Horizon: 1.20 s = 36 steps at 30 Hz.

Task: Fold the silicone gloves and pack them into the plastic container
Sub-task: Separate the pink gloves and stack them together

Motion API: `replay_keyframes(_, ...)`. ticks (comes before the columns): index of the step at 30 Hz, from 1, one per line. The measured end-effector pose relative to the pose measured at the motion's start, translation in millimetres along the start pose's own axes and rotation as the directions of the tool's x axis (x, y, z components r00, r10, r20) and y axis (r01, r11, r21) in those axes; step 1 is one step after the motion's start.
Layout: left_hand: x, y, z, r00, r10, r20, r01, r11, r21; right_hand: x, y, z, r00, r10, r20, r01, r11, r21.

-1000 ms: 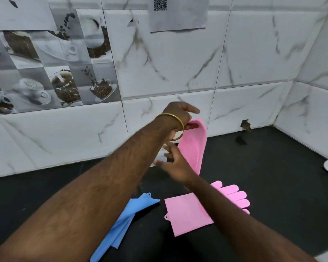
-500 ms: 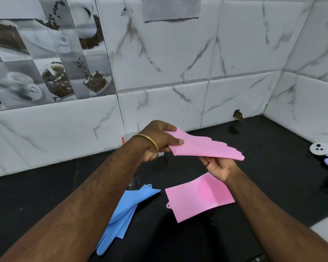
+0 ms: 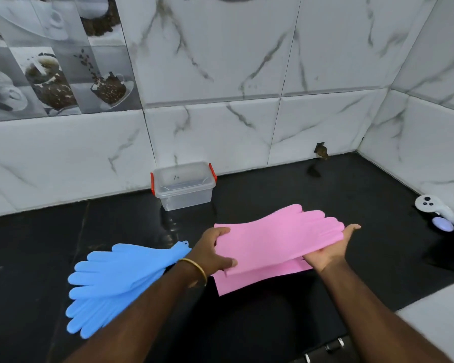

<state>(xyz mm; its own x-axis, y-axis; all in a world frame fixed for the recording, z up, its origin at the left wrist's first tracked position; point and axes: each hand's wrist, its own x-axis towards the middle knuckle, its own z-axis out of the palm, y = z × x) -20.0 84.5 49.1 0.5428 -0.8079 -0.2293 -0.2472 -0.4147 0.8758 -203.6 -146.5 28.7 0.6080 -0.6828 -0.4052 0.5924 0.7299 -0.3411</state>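
Note:
I hold a pink silicone glove (image 3: 275, 237) flat above the black counter. My left hand (image 3: 212, 255) pinches its cuff end, and my right hand (image 3: 330, 247) supports its finger end from below, palm up. A second pink glove (image 3: 249, 281) lies on the counter right under it, mostly hidden. Two blue gloves (image 3: 116, 279) lie stacked at the left, fingers pointing left. A clear plastic container (image 3: 184, 186) with red side latches stands against the back wall, behind the gloves; I cannot tell whether its lid is on.
The black counter (image 3: 286, 195) meets marble wall tiles at the back and right. A white handheld controller (image 3: 435, 210) lies at the right edge. A pale surface (image 3: 440, 323) juts in at the bottom right corner.
The pink glove has come down from upright near the wall to flat over the other pink glove. The view dropped, so the container and the blue gloves' fingers now show.

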Motion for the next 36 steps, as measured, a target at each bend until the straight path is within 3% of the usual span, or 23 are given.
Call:
replay_keyframes(9, 4.3, -49.3, 34.2, 0.992, -0.11, -0.064, 0.113, 0.992, 0.049, 16.2, 12.3, -30.1, 0.99, 0.14, -0.03, -0.142, 0.988, -0.054)
replay_keyframes(18, 11.0, -62.4, 35.5, 0.989, -0.112, -0.097, 0.126, 0.981, 0.145, 26.5, 4.9, -39.7, 0.961, 0.277, 0.021, -0.273, 0.954, -0.126)
replay_keyframes(24, 14.3, -62.0, 40.2, 0.982, -0.141, -0.128, 0.173, 0.942, 0.289, 27.3, -19.1, -45.0, 0.937, 0.346, 0.047, -0.303, 0.872, -0.384)
replay_keyframes(26, 15.0, -61.1, 40.9, 0.973, -0.18, -0.143, 0.217, 0.922, 0.319, 29.8, -27.2, -45.2, 0.968, 0.25, 0.012, -0.2, 0.8, -0.565)
replay_keyframes(28, 17.0, -60.3, 39.5, 0.968, -0.205, -0.143, 0.243, 0.908, 0.341, 35.0, -34.3, -48.9, 1.0, 0.023, -0.01, -0.023, 0.695, -0.718)
replay_keyframes(31, 23.1, -59.0, 34.7, 0.972, -0.191, -0.138, 0.232, 0.884, 0.405, 42.5, -38.9, -53.6, 0.984, -0.16, 0.075, 0.146, 0.5, -0.853)
replay_keyframes(34, 33.1, -52.5, 29.7, 0.974, -0.156, -0.165, 0.221, 0.815, 0.536, 42.5, -34.8, -53.8, 0.947, -0.288, 0.145, 0.22, 0.25, -0.943)
replay_keyframes(36, 39.8, -46.4, 27.5, 0.977, -0.139, -0.164, 0.211, 0.758, 0.617, 34.9, -25.8, -50.8, 0.881, -0.421, 0.216, 0.242, 0.008, -0.97)
